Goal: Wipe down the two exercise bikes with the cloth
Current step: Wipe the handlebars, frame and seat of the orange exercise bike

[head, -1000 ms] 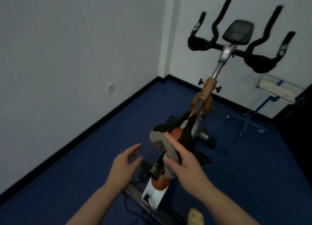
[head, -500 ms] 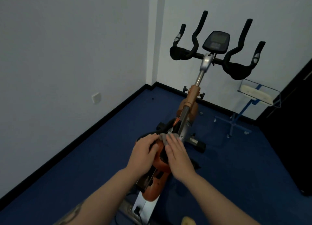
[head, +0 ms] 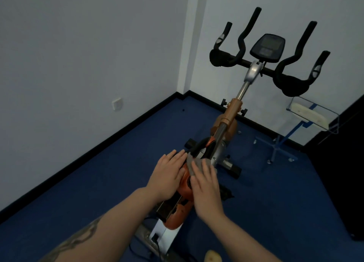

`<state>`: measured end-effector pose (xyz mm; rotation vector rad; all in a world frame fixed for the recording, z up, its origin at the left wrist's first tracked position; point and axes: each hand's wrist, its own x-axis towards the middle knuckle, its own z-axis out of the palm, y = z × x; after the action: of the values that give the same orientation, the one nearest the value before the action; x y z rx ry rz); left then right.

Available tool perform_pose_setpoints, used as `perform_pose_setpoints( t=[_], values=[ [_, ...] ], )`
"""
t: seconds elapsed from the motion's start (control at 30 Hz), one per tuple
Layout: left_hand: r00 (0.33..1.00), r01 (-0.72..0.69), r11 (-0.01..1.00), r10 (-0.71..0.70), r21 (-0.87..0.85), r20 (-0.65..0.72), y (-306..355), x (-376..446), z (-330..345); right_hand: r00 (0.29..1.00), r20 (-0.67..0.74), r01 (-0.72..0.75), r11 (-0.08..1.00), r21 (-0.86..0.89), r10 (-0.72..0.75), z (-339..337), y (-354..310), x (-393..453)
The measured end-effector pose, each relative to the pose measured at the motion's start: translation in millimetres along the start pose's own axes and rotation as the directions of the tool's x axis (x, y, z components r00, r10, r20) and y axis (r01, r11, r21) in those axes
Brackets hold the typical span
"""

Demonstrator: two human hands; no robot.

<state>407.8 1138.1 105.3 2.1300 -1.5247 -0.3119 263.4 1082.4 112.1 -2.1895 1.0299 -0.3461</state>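
Cloth (head: 194, 164), grey and bunched, lies on the bike's (head: 232, 112) saddle (head: 199, 150) under the right hand (head: 205, 185), whose straight fingers press flat on it; only a crumpled edge shows past the fingertips. The left hand (head: 168, 173) rests just beside it on the saddle's left side, fingers extended and together, gripping nothing. The two hands nearly touch.

The bike stands in a room corner on a dark blue floor (head: 98, 192), pointing away from the camera. Its body is orange with black trim, and a silver post rises through an orange sleeve to black handlebars (head: 291, 84) with upturned horns. A dark console (head: 267, 47) sits between the bars, screen blank. The saddle is black with orange along its middle, mostly covered by the hands. A black foot bar crosses the floor beyond the saddle.

To the right, near the wall (head: 78, 45), a clear tray on a blue stand (head: 283, 141) holds a pale object. A white socket (head: 117, 104) sits low on the left wall.
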Motion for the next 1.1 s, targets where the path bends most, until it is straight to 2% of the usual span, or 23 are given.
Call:
perform_pose_setpoints(
  t=[0.1, 0.13, 0.23, 0.3, 0.4, 0.43, 0.53, 0.63, 0.73, 0.83, 0.9, 1.0, 1.1],
  values=[
    [1.000, -0.004, 1.000, 0.004, 0.021, -0.002, -2, 0, 2, 0.990, 0.022, -0.141, 0.979, 0.149, 0.140, -18, -4, 24],
    [1.000, -0.003, 1.000, 0.003, 0.022, 0.000, -2, 0, 2, 0.988, 0.012, -0.155, 0.979, 0.134, 0.154, -15, -6, 21],
    [1.000, -0.013, 1.000, 0.013, 0.018, -0.012, -3, 0, 3, 0.997, -0.059, -0.045, 0.996, -0.073, 0.041, 7, -6, -7],
    [0.999, -0.026, 0.999, 0.027, 0.035, -0.020, -4, 2, 3, 0.997, -0.062, -0.043, 0.998, -0.036, 0.041, 2, -4, -1],
    [1.000, -0.029, 0.998, 0.029, 0.054, 0.006, -6, 3, 4, 0.955, -0.037, -0.283, 0.944, 0.168, 0.293, -12, -16, 25],
    [0.999, -0.028, 0.998, 0.027, 0.053, 0.017, -7, 3, 4, 0.949, -0.039, -0.300, 0.934, 0.192, 0.313, -10, -19, 22],
    [0.999, -0.031, 0.998, 0.030, 0.046, 0.026, -8, 4, 3, 0.981, -0.046, -0.186, 0.979, 0.085, 0.190, 8, -20, -10],
    [0.999, -0.037, 0.999, 0.036, 0.034, 0.028, -9, 5, 2, 0.978, -0.101, -0.152, 0.953, 0.263, 0.184, -2, -4, -15],
    [0.999, -0.043, 0.998, 0.041, 0.037, 0.030, -8, 3, 2, 0.975, -0.136, -0.114, 0.923, 0.368, 0.175, -11, 0, -9],
    [0.999, -0.041, 0.999, 0.040, 0.033, 0.037, -7, 3, 2, 0.974, -0.188, -0.067, 0.948, 0.312, 0.130, 3, -3, -21],
    [0.999, -0.034, 0.999, 0.033, 0.037, 0.035, -5, 3, 1, 0.965, -0.210, -0.083, 0.939, 0.333, 0.160, 2, -2, -17],
    [1.000, -0.006, 0.999, 0.006, 0.036, 0.006, 1, 2, 1, 0.928, -0.205, -0.201, 0.880, 0.430, 0.312, -7, -6, 5],
    [0.998, 0.052, 0.998, -0.051, 0.028, -0.032, 8, -1, 4, 0.935, -0.184, -0.244, 0.925, 0.290, 0.304, 9, -12, -1]
  ],
)
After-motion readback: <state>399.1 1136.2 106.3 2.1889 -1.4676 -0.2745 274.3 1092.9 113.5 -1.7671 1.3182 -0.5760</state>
